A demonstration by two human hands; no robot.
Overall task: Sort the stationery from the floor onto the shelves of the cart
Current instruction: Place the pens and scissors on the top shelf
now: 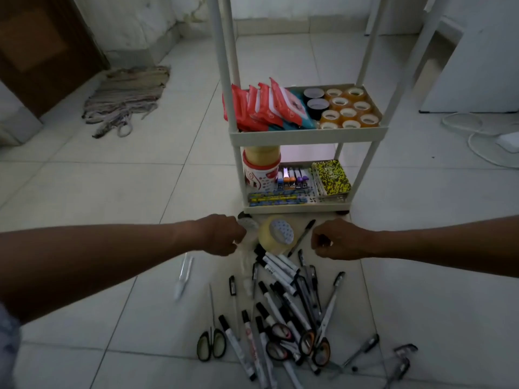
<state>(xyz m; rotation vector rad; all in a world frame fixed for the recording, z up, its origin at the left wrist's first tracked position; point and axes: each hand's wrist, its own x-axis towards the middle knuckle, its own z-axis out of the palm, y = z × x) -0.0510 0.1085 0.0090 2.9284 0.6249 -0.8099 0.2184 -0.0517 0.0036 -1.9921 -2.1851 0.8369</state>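
The white cart (306, 135) stands ahead. Its middle shelf holds red packets (258, 108) and several tape rolls (348, 110). The bottom shelf (297, 208) holds a tub, staplers, pencils and a yellow notebook (332, 178). On the floor before it lie a big yellowish tape roll (276, 238), a black pen (302, 237), a heap of markers and pens (283, 293) and several scissors (297, 343). My left hand (222, 234) has its fingers curled at a clear tape roll (248, 226), left of the big roll. My right hand (337, 240) is curled, empty, right of the black pen.
A white pen (184, 276) lies apart on the left tiles. Green-handled scissors (212, 343) sit near the heap. A rag mat (126, 99) lies far left by a brown door. White cables and a plug (505, 141) are at the right, beside a white cabinet (477, 66).
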